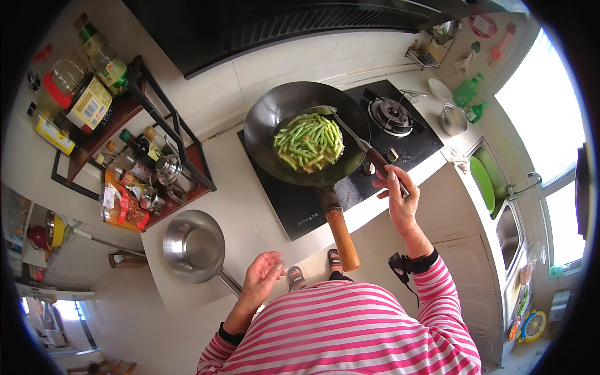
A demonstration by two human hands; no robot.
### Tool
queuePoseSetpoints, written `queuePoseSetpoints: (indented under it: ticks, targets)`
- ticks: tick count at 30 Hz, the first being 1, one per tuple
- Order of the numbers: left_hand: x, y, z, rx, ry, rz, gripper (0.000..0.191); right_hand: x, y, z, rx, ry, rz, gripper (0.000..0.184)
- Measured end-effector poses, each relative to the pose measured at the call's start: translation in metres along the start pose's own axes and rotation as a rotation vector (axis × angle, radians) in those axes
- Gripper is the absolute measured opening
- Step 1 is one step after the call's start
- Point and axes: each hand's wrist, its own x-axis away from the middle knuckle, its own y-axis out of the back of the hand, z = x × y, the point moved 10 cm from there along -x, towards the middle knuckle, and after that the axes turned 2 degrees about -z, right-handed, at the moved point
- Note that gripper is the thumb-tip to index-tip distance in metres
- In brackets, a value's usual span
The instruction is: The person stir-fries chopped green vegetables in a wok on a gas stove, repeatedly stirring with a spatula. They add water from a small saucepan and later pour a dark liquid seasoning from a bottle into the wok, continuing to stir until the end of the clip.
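Observation:
My right hand (399, 199) grips the brown handle of a metal cooking spatula (355, 137). Its head rests inside a dark wok (263, 126), at the far edge of a heap of cut green beans (309, 140). Some liquid shows around the beans. The wok sits on the left burner of a black gas hob (276, 201), its wooden handle (342, 234) pointing towards me. Holding nothing, my left hand (262, 275) hovers with its fingers apart, near the handle of a stainless steel pan (197, 246).
A two-tier rack (173, 126) with bottles and jars stands at the left. The right burner (393, 114) is bare. A steel pot (453, 119), green pump bottles (468, 90) and a sink with a green basin (483, 178) are at the right. A range hood (290, 23) hangs above.

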Motion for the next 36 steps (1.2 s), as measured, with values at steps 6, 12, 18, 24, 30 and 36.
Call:
queuePoseSetpoints:
  ticks: [6, 12, 18, 24, 30, 36]
  targets:
    - [0.005, 0.001, -0.002, 0.004, -0.007, 0.006, 0.031, 0.012, 0.016, 0.004, -0.116, -0.064, -0.086, 0.024]
    - [0.010, 0.005, -0.003, -0.041, -0.004, -0.003, 0.027, 0.027, 0.023, 0.015, -0.108, -0.096, -0.132, 0.024]
    - [0.017, 0.010, -0.011, -0.024, -0.062, -0.006, 0.027, 0.040, 0.047, 0.054, 0.023, -0.036, -0.162, 0.028]
    - [0.019, 0.008, -0.006, -0.023, -0.043, 0.013, 0.027, 0.048, 0.044, 0.053, -0.021, -0.138, -0.122, 0.026]
    - [0.022, 0.011, -0.004, 0.001, -0.056, 0.021, 0.027, 0.051, 0.047, 0.068, 0.013, -0.078, -0.130, 0.026]
    - [0.024, 0.010, 0.003, 0.043, -0.059, 0.049, 0.029, 0.059, 0.031, 0.063, 0.060, -0.059, -0.055, 0.023]
